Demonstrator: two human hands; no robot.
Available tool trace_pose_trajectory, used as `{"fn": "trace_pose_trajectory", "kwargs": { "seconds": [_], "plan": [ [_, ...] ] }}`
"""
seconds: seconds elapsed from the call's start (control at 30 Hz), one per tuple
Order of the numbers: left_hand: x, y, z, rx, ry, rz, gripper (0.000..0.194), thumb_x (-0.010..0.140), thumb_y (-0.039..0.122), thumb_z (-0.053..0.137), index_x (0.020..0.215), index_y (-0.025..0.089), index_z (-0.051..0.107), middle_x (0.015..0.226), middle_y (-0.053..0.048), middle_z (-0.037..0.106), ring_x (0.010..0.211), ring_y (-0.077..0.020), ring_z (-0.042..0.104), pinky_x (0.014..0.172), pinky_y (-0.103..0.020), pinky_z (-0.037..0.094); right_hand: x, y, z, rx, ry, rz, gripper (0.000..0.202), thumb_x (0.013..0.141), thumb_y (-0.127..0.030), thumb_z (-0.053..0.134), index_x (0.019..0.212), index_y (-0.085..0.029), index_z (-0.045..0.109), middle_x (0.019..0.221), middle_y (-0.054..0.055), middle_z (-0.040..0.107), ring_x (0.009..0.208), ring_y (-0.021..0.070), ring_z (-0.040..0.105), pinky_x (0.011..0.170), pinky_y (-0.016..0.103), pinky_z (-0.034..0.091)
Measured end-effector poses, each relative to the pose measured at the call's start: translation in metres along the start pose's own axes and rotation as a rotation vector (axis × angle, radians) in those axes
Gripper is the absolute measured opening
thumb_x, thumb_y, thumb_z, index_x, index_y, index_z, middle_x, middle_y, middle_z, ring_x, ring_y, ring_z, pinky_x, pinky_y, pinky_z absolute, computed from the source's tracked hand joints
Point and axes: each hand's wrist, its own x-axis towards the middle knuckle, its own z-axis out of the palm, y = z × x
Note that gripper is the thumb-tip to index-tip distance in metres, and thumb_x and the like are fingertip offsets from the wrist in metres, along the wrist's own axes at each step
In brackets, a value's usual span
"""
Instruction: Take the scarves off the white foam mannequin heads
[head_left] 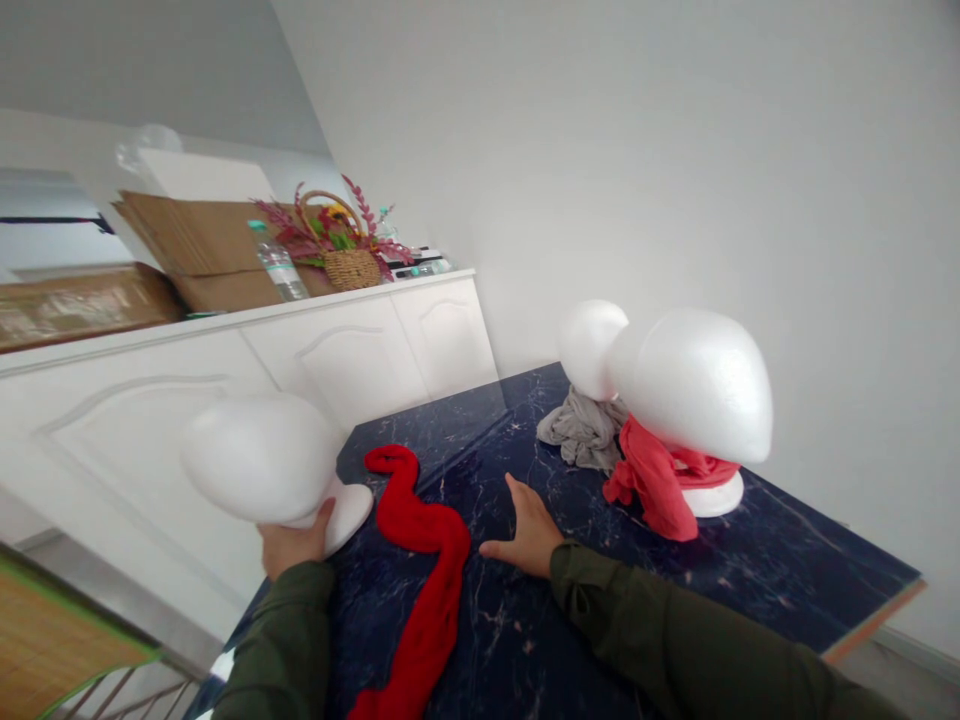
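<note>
My left hand (pixel 294 545) grips the neck of a bare white foam head (pixel 259 455) that stands at the left edge of the dark marble table (pixel 787 570). A long red scarf (pixel 424 560) lies stretched on the table between my arms. My right hand (pixel 525 530) rests flat and open on the tabletop just right of the scarf, thumb toward it. Further back, a second white foam head (pixel 697 385) wears a coral-red scarf (pixel 656 480) at its neck. A third foam head (pixel 589 345) behind it has a grey scarf (pixel 585 430).
A white cabinet (pixel 300 360) runs along the left, carrying cardboard boxes (pixel 202 245), a water bottle (pixel 277 262) and a wicker basket of flowers (pixel 346 250). A plain white wall stands behind the table. The table's right edge (pixel 877 620) shows a wooden rim.
</note>
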Motion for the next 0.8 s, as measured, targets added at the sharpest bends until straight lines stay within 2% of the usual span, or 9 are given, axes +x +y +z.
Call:
{"fn": "trace_pose_trajectory", "kwargs": {
  "seconds": [0.1, 0.23, 0.37, 0.47, 0.53, 0.6, 0.7, 0.77, 0.8],
  "plan": [
    [0.003, 0.013, 0.01, -0.058, 0.151, -0.165, 0.091, 0.063, 0.064, 0.045, 0.13, 0.022, 0.0, 0.129, -0.011, 0.038, 0.116, -0.0413, 0.033, 0.086, -0.057, 0.039, 0.002, 0.001, -0.001, -0.009, 0.005, 0.005, 0.1, 0.053, -0.051, 0.065, 0.133, -0.01, 0.02, 0.131, 0.015, 0.033, 0.121, 0.0252, 0.028, 0.099, 0.04, 0.024],
    [-0.003, 0.024, 0.017, 0.01, 0.22, -0.298, 0.094, 0.057, 0.064, 0.052, 0.125, 0.009, 0.02, 0.121, -0.02, 0.044, 0.107, -0.0407, 0.044, 0.084, -0.052, 0.04, 0.005, 0.001, -0.003, -0.029, 0.011, 0.003, 0.094, 0.054, -0.051, 0.064, 0.13, -0.01, 0.027, 0.127, 0.015, 0.038, 0.118, 0.0252, 0.033, 0.097, 0.039, 0.028],
    [-0.021, 0.041, 0.02, 0.011, 0.328, -0.373, 0.103, 0.056, 0.058, 0.058, 0.126, -0.005, 0.015, 0.121, -0.031, 0.038, 0.111, -0.0427, 0.038, 0.087, -0.053, 0.035, 0.004, 0.0, -0.004, -0.029, 0.023, 0.0, 0.084, 0.056, -0.049, 0.063, 0.125, -0.01, 0.037, 0.123, 0.014, 0.044, 0.115, 0.0247, 0.037, 0.096, 0.038, 0.03],
    [-0.048, 0.076, 0.016, -0.05, 0.436, -0.289, 0.099, 0.066, 0.052, 0.052, 0.129, -0.008, 0.004, 0.133, -0.034, 0.013, 0.124, -0.0411, 0.014, 0.098, -0.054, 0.02, 0.003, 0.001, -0.004, -0.004, 0.075, -0.004, 0.069, 0.059, -0.046, 0.062, 0.118, -0.012, 0.045, 0.118, 0.012, 0.049, 0.112, 0.0232, 0.041, 0.095, 0.037, 0.031],
    [-0.075, 0.106, 0.012, -0.111, 0.391, -0.033, 0.094, 0.071, 0.049, 0.047, 0.13, -0.006, 0.0, 0.137, -0.03, 0.007, 0.127, -0.0367, 0.004, 0.101, -0.052, 0.013, 0.004, 0.002, -0.004, 0.033, 0.127, -0.01, 0.058, 0.063, -0.041, 0.061, 0.112, -0.012, 0.05, 0.113, 0.011, 0.052, 0.109, 0.022, 0.044, 0.094, 0.036, 0.032],
    [-0.108, 0.134, 0.013, -0.164, 0.272, 0.271, 0.082, 0.076, 0.044, 0.042, 0.133, 0.002, 0.001, 0.14, -0.021, 0.01, 0.129, -0.0279, 0.008, 0.105, -0.042, 0.014, 0.005, 0.003, -0.006, 0.07, 0.187, -0.03, 0.046, 0.066, -0.036, 0.059, 0.106, -0.012, 0.054, 0.108, 0.011, 0.055, 0.104, 0.0205, 0.048, 0.091, 0.035, 0.036],
    [-0.151, 0.157, 0.024, -0.126, -0.319, 0.774, 0.061, 0.08, 0.042, 0.037, 0.133, 0.017, 0.021, 0.14, -0.009, 0.021, 0.128, -0.0225, 0.016, 0.105, -0.038, 0.017, 0.0, -0.003, -0.015, 0.093, 0.242, -0.069, 0.029, 0.07, -0.027, 0.055, 0.096, -0.015, 0.058, 0.097, 0.008, 0.059, 0.092, 0.018, 0.054, 0.079, 0.032, 0.043],
    [-0.167, 0.159, 0.033, -0.028, -0.643, 0.897, 0.057, 0.078, 0.046, 0.04, 0.128, 0.021, 0.032, 0.138, -0.009, 0.025, 0.128, -0.0258, 0.017, 0.103, -0.045, 0.016, -0.015, -0.013, -0.028, 0.092, 0.258, -0.1, 0.018, 0.073, -0.024, 0.05, 0.087, -0.017, 0.06, 0.087, 0.005, 0.061, 0.081, 0.0157, 0.055, 0.068, 0.028, 0.044],
    [-0.17, 0.158, 0.038, 0.017, -0.73, 0.899, 0.057, 0.077, 0.048, 0.04, 0.127, 0.02, 0.034, 0.138, -0.01, 0.026, 0.127, -0.0268, 0.018, 0.102, -0.047, 0.016, -0.026, -0.017, -0.036, 0.087, 0.271, -0.133, 0.015, 0.074, -0.022, 0.048, 0.082, -0.017, 0.06, 0.081, 0.004, 0.06, 0.075, 0.0146, 0.055, 0.064, 0.026, 0.043]
  ]
}}
